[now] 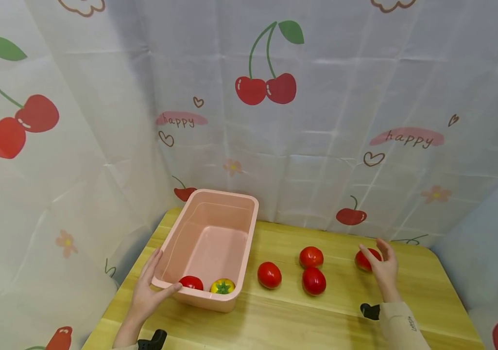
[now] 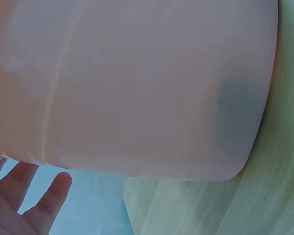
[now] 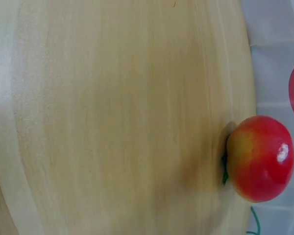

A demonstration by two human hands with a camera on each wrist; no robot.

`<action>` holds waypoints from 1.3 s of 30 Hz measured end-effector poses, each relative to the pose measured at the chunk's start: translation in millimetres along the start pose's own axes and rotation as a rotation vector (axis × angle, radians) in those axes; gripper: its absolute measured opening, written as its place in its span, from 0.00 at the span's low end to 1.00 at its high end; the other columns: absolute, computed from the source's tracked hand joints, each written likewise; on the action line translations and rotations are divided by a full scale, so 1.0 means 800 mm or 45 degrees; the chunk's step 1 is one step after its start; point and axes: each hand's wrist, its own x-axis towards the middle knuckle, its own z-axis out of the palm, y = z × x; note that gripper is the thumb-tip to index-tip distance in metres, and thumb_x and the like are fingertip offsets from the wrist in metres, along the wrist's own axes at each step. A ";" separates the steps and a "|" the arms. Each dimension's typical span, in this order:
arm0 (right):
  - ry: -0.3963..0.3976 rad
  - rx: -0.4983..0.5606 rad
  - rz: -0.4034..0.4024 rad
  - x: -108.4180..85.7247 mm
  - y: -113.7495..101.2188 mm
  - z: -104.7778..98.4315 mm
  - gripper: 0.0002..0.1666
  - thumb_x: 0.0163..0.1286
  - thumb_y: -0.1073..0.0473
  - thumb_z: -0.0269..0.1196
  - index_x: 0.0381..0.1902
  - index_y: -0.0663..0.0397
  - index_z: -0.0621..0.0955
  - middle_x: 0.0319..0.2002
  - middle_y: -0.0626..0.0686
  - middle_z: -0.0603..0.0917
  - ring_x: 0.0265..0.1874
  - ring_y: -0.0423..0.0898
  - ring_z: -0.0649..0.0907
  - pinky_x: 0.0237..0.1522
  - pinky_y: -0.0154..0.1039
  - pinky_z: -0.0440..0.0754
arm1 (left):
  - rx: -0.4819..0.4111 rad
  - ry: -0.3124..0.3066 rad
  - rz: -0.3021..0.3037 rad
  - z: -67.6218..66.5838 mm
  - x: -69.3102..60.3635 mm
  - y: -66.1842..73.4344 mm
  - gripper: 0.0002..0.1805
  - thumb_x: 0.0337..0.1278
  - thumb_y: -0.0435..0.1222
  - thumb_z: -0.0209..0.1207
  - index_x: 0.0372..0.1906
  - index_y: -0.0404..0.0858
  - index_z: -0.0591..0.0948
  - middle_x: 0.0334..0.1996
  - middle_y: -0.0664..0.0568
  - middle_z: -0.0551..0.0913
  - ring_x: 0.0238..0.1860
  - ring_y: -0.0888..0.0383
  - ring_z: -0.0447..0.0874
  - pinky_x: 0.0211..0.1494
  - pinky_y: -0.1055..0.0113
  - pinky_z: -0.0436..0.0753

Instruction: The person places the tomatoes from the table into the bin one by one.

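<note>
A pink bin (image 1: 248,253) holds a red tomato (image 1: 192,282) and a yellow one with a green top (image 1: 222,286) at its near end. My left hand (image 1: 147,291) rests on the bin's near left corner, thumb on the front rim and fingers along the left side. The left wrist view shows spread fingers (image 2: 51,198) beside the bin wall (image 2: 152,98). At the far right, my right hand (image 1: 384,270) is over a red tomato (image 1: 364,260), thumb and fingers apart; contact cannot be told. That tomato (image 3: 262,159) lies near the table edge in the right wrist view.
Three more red tomatoes lie between bin and right hand: one (image 1: 269,275) nearest the bin, and two close together, one farther back (image 1: 311,257), one nearer (image 1: 314,281). A printed curtain (image 1: 301,184) stands behind the wooden table (image 1: 275,325) and on both sides.
</note>
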 end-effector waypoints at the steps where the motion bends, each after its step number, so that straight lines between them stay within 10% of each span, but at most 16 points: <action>1: 0.010 0.006 0.015 0.000 0.000 0.000 0.42 0.53 0.46 0.72 0.64 0.43 0.69 0.64 0.49 0.68 0.65 0.42 0.65 0.67 0.37 0.59 | -0.002 0.000 0.002 0.000 0.001 0.000 0.51 0.38 0.34 0.73 0.70 0.34 0.60 0.71 0.39 0.54 0.69 0.38 0.48 0.60 0.29 0.53; 19: 0.083 0.094 0.240 -0.047 -0.065 -0.001 0.46 0.57 0.49 0.69 0.69 0.53 0.63 0.70 0.53 0.59 0.70 0.46 0.55 0.70 0.39 0.47 | -0.038 0.014 0.006 0.002 0.002 0.000 0.51 0.36 0.30 0.73 0.70 0.33 0.60 0.71 0.43 0.54 0.69 0.38 0.47 0.62 0.31 0.52; 39: 0.027 0.052 0.345 -0.046 -0.041 -0.006 0.53 0.58 0.55 0.69 0.73 0.55 0.53 0.73 0.57 0.49 0.71 0.50 0.49 0.70 0.41 0.46 | -0.043 0.018 0.007 0.003 0.001 -0.003 0.51 0.35 0.29 0.73 0.70 0.35 0.60 0.71 0.40 0.54 0.70 0.42 0.47 0.61 0.31 0.52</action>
